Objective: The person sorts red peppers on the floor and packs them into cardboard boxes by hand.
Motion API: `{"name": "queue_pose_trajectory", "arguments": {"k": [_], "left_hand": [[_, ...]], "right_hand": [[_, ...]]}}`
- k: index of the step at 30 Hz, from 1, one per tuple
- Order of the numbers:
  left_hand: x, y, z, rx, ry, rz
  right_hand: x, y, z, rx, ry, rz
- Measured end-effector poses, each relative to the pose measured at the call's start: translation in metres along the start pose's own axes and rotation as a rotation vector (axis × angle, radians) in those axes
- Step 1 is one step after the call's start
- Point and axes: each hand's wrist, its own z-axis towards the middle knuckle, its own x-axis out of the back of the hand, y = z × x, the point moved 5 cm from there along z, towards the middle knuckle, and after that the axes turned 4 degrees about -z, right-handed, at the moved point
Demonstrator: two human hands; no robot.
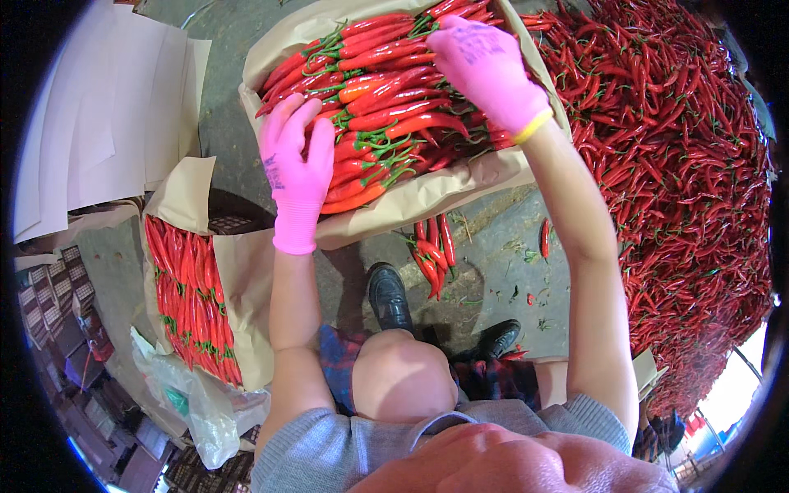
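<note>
A large box lined with brown paper (436, 194) is filled with rows of long red chillies (382, 107), their green stems showing between the rows. Both hands wear pink gloves. My left hand (297, 156) rests over the left side of the chillies, fingers bent but spread apart, and grips none of them. Over the far right part of the same box, my right hand (483, 66) has its fingers bent down together against the chillies. What lies under those fingertips is hidden.
A smaller paper-lined box of red chillies (193, 287) stands at the left. Brown paper sheets (107, 123) are stacked behind it, and a clear plastic bag (201, 407) lies nearby. Loose chillies (434, 251) lie near my shoes (389, 296). A huge chilli heap (674, 181) covers the right.
</note>
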Motion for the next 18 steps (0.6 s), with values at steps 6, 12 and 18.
{"name": "queue_pose_trajectory", "arguments": {"k": [6, 12, 18], "left_hand": [[-0.004, 0.003, 0.016, -0.240, -0.091, 0.419], [-0.021, -0.011, 0.007, -0.237, -0.110, 0.384], [-0.008, -0.011, 0.011, -0.221, -0.100, 0.246]], "right_hand": [[-0.048, 0.001, 0.031, 0.144, -0.180, -0.112], [-0.046, 0.005, 0.023, 0.153, -0.037, 0.151], [-0.033, 0.005, 0.024, 0.170, 0.000, 0.235]]}}
